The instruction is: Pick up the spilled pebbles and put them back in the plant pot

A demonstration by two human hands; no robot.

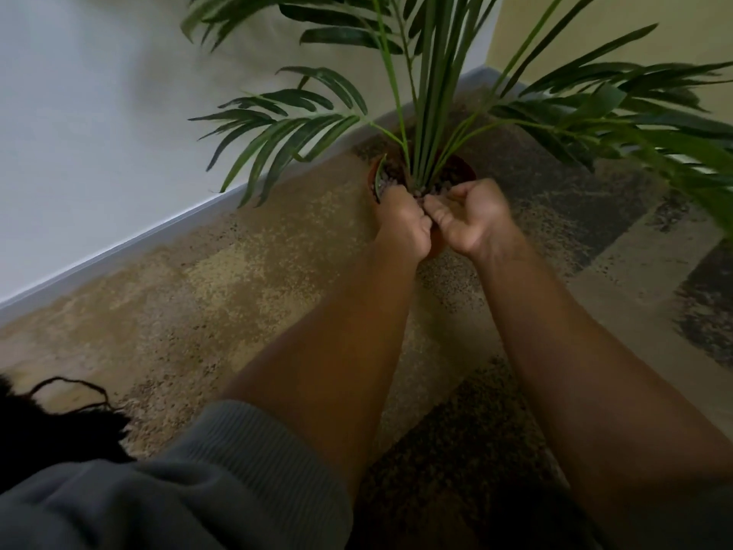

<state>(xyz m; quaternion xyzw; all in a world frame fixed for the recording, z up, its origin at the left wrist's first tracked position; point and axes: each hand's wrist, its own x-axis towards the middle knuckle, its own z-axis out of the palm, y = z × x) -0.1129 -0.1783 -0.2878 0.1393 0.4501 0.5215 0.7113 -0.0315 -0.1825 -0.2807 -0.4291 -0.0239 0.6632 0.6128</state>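
Head view: where both arms are stretched forward, the two hands are seen meeting over the near rim of the plant pot.
Left hand (402, 224): held back-up over the pot's near left edge; its fingers are bent downward toward the pebbles and are mostly hidden, so whether anything is pinched cannot be told.
Right hand (468, 220): turned palm-up and cupped, with the fingers (474, 192) curled loosely inward; the thumb tip is brought against the left hand. Whether pebbles are carried in the palm cannot be told.
Plant pot (468, 170): a reddish-brown pot, stood on the carpet close to the corner of the room, partly covered by both hands.
Pebbles (444, 184): small dark stones are seen inside the pot around the stems, just beyond the fingertips; spilled ones cannot be made out against the speckled carpet.
Plant (426, 113): long green stems rise upright from the pot, with fronds spread left and right.
Carpet (238, 295): mottled tan with darker patches.
Wall (79, 133): pale, met by a light skirting board (119, 250).
Sleeve (178, 490): grey ribbed cuff pushed up on the left arm.
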